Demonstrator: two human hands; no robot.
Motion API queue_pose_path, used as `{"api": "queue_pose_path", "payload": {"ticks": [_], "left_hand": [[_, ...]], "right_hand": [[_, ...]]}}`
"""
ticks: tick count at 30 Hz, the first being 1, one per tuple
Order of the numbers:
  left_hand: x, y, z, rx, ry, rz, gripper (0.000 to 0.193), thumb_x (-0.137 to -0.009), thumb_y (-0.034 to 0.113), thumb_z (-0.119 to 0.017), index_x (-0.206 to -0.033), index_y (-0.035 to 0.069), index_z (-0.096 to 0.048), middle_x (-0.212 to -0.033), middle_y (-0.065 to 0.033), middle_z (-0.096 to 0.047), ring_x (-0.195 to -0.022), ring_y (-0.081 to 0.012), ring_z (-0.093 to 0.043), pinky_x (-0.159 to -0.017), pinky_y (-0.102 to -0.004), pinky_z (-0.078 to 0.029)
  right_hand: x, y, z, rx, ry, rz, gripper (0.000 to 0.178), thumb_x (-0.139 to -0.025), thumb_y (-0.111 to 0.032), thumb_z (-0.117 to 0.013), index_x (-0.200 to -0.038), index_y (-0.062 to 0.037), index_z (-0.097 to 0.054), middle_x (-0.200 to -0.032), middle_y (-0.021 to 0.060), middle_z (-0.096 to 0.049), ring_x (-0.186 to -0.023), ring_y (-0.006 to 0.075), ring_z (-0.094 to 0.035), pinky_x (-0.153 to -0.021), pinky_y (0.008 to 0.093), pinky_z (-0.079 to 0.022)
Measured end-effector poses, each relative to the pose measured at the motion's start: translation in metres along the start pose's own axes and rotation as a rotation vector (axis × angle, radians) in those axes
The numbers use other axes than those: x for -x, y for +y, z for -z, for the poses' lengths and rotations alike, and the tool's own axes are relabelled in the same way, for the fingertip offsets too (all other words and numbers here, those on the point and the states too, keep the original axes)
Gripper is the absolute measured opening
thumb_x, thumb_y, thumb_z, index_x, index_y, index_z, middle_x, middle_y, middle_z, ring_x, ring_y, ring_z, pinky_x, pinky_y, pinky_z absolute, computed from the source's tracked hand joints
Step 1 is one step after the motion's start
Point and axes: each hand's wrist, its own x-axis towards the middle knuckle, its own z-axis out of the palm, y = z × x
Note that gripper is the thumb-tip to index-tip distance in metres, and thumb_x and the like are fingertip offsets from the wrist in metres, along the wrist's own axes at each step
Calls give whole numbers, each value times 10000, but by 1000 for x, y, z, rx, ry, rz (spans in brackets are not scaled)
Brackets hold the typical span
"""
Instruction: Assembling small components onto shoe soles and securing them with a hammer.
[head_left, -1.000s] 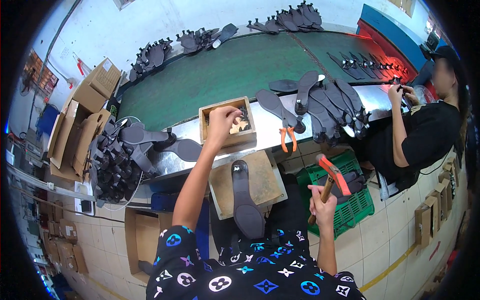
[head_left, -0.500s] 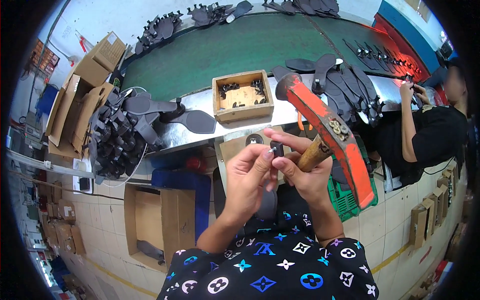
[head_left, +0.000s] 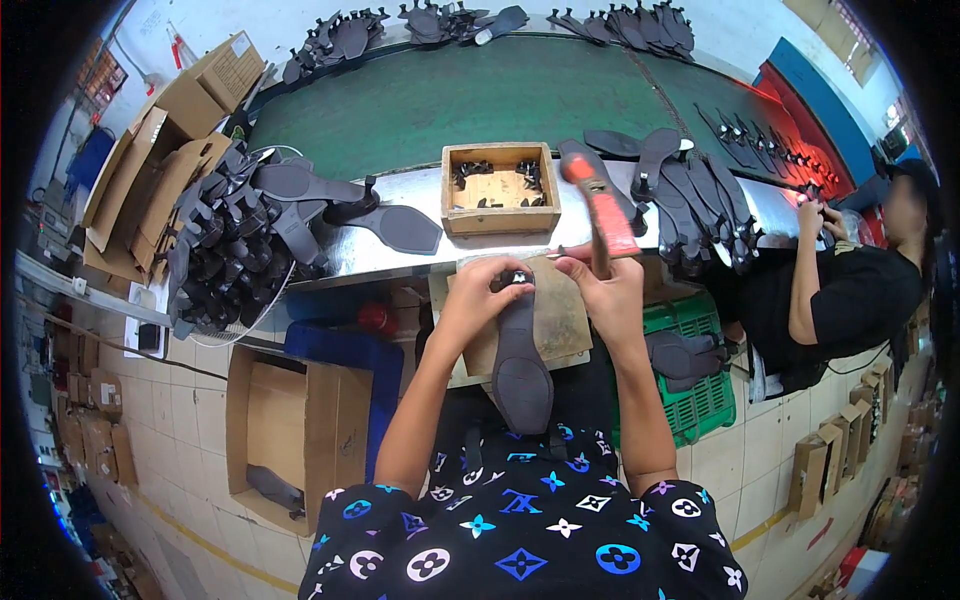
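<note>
The left hand [head_left: 484,302] covers part of the heel end of the dark sole [head_left: 522,375], and whatever lies between its thumb and fingers is too small to make out, though a bright spot shows there. The right hand [head_left: 614,300] hides the lower end of the handle of the hammer [head_left: 606,215], whose head looks slightly blurred, perhaps from motion. The hammer also covers part of a sole [head_left: 590,150] behind it. Inside the wooden box [head_left: 500,222], the black pieces [head_left: 530,178] overlap too closely to count. The co-worker's hands [head_left: 818,218] obscure what they hold. The patterned shirt [head_left: 520,540] runs off the lower edge.
</note>
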Motion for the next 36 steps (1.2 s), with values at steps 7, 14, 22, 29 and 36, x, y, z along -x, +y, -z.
{"api": "queue_pose_path", "payload": {"ticks": [7,14,22,29,36], "left_hand": [[4,2,-5,72,100,166,284,-749,66,-806,-1024,25,-752,-941,-129,-745,-813,-199,-713,-747,-312,-551],[7,10,-1,35,105,159,278,-757,100,-827,-1006,13,-737,-853,-158,-733,-751,-234,-733,-685,-323,-558],[8,1,1,142,111,82,271,-760,124,-833,-971,1,-714,-766,-169,-702,-652,-231,-700,-613,-335,-542],[3,-12,6,123,-24,196,323,-761,84,-819,-1062,-4,-740,-919,-79,-748,-865,-113,-692,-780,-286,-550],[1,-12,10,346,-71,174,261,-775,115,-813,-1017,22,-778,-925,-63,-754,-813,-101,-664,-763,-262,-533]], "right_hand": [[-18,29,-20,221,-246,27,157,-837,-34,-716,-993,-14,-707,-793,146,-718,-708,229,-696,-678,329,-510],[-16,27,-25,447,-260,227,242,-749,24,-683,-979,-52,-676,-873,175,-691,-817,372,-678,-688,420,-522],[-11,29,-25,542,-219,249,324,-712,47,-655,-1017,-63,-669,-929,149,-686,-857,384,-661,-724,428,-533],[-7,12,-29,546,-227,346,270,-767,27,-673,-1030,-34,-664,-932,116,-674,-833,348,-663,-741,406,-530],[37,-38,-5,124,-114,-44,319,-993,-121,-601,-1268,37,-574,-1002,174,-688,-844,239,-689,-756,323,-532]]}}
